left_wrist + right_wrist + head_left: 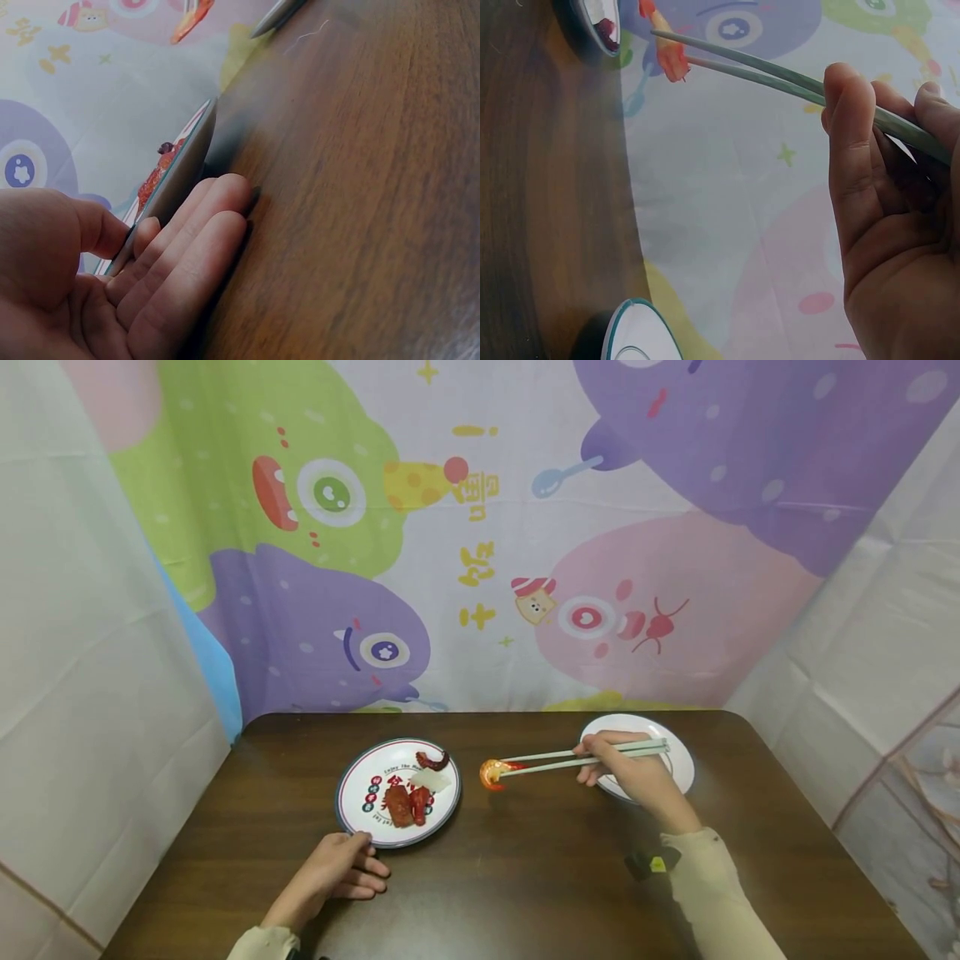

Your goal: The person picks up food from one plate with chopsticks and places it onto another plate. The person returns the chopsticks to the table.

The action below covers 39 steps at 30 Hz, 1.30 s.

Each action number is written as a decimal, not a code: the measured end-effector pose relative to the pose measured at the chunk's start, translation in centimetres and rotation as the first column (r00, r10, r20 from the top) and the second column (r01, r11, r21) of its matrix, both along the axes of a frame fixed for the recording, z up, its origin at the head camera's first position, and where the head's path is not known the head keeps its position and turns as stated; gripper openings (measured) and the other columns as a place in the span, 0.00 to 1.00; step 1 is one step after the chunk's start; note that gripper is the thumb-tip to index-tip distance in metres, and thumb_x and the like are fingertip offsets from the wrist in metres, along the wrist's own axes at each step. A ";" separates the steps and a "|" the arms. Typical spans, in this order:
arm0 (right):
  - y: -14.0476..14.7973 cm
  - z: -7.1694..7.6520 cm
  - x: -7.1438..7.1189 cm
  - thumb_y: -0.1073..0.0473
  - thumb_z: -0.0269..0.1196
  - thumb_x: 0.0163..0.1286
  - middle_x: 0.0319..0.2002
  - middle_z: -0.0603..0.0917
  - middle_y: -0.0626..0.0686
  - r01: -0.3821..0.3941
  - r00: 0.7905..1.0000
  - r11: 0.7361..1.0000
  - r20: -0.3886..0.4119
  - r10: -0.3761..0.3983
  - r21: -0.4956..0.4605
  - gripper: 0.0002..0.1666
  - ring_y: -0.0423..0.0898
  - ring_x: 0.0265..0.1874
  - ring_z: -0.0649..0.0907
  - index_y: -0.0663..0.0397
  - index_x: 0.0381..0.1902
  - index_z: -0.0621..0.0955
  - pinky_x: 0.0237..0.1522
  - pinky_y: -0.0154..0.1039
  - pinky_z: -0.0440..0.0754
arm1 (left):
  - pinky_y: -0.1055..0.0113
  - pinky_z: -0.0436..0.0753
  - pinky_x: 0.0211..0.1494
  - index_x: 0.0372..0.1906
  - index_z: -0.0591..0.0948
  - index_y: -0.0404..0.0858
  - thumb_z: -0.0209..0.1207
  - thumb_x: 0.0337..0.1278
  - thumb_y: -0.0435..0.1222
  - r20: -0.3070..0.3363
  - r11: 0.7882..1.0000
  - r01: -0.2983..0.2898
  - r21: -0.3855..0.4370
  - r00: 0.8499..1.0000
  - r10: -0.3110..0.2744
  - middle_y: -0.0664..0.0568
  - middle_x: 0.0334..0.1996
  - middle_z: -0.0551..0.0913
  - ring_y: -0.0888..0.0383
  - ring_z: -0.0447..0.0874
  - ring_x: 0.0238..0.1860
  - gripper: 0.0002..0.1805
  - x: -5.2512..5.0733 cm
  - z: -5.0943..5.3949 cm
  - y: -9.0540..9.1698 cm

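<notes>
My right hand (626, 764) holds a pair of pale green chopsticks (540, 768). Between their tips hangs an orange-red shrimp (492, 774), raised off the table in the right wrist view. At the left, my left hand (337, 868) pinches the near rim of a white plate (352, 793) between thumb and index finger; its other fingers extend along the tabletop. On that plate lie a browned piece of food (397, 806), a glossy red piece (420, 804), a pale flat piece (432, 779) and a dark red curled piece (432, 762).
A second white plate (622, 725) stands at the back right, partly hidden under my right hand. A small dark object with a yellow-green mark (657, 864) shows beside my right sleeve. A cartoon-printed curtain (480, 668) hangs behind the brown table (487, 885).
</notes>
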State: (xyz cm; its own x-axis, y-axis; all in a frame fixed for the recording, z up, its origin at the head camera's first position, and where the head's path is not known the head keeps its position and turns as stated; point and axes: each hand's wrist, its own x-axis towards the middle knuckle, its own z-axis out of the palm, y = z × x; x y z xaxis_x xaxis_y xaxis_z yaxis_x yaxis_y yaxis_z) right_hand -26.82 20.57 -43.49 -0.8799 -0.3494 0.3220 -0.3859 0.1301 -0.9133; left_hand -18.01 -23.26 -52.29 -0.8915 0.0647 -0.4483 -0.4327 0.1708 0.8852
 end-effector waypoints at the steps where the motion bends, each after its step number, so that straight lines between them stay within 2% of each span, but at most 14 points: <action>1: 0.0 0.0 0.0 0.61 0.56 0.80 0.28 0.90 0.48 -0.003 1.000 1.000 -0.004 0.003 0.001 0.18 0.44 0.25 0.89 0.77 0.43 0.83 0.30 0.41 0.90 | 0.62 0.91 0.30 0.37 0.76 0.30 0.45 0.72 0.39 0.002 1.000 -0.001 -0.001 1.000 0.001 0.46 0.28 0.89 0.55 0.91 0.26 0.16 0.0 0.0 0.0; 11: -0.3 -0.1 -0.4 0.63 0.55 0.80 0.33 0.90 0.49 -0.024 0.999 0.999 -0.038 0.023 -0.026 0.18 0.44 0.25 0.89 0.77 0.41 0.83 0.29 0.42 0.90 | 0.62 0.91 0.30 0.38 0.76 0.31 0.44 0.72 0.39 0.002 1.000 0.007 -0.004 1.000 -0.007 0.46 0.28 0.89 0.55 0.91 0.27 0.15 -0.1 0.1 0.0; 19: -0.6 -0.1 -0.6 0.63 0.55 0.80 0.31 0.89 0.57 -0.015 0.999 0.999 -0.048 0.014 -0.028 0.18 0.43 0.24 0.89 0.78 0.42 0.82 0.28 0.41 0.90 | 0.62 0.91 0.31 0.38 0.76 0.32 0.43 0.74 0.39 -0.009 1.000 0.019 -0.001 1.000 -0.019 0.46 0.28 0.89 0.55 0.91 0.27 0.16 -0.3 -0.2 -0.1; 27: -1.0 0.0 -0.7 0.62 0.55 0.81 0.27 0.89 0.48 -0.014 1.000 1.000 -0.028 0.013 -0.026 0.19 0.43 0.24 0.88 0.78 0.42 0.82 0.30 0.40 0.90 | 0.62 0.91 0.31 0.37 0.77 0.31 0.45 0.71 0.39 -0.001 1.000 0.013 -0.002 1.000 -0.013 0.46 0.28 0.90 0.55 0.91 0.27 0.16 -0.2 0.1 0.0; 34: -1.6 0.0 -0.8 0.58 0.56 0.81 0.28 0.90 0.52 0.012 1.000 1.000 -0.016 -0.012 0.008 0.20 0.44 0.22 0.86 0.73 0.41 0.84 0.28 0.39 0.88 | 0.62 0.91 0.30 0.38 0.76 0.29 0.45 0.72 0.39 0.007 1.000 0.005 -0.006 1.000 -0.005 0.46 0.28 0.89 0.55 0.91 0.27 0.17 -0.1 0.1 0.0; 39: -2.0 -0.2 -1.0 0.60 0.56 0.80 0.31 0.90 0.54 -0.003 1.000 1.000 -0.024 0.002 -0.022 0.19 0.44 0.23 0.87 0.74 0.41 0.84 0.26 0.40 0.88 | 0.62 0.91 0.30 0.38 0.76 0.29 0.45 0.72 0.40 0.007 1.000 0.003 -0.006 1.000 -0.003 0.46 0.28 0.89 0.55 0.91 0.27 0.17 -0.1 0.1 0.0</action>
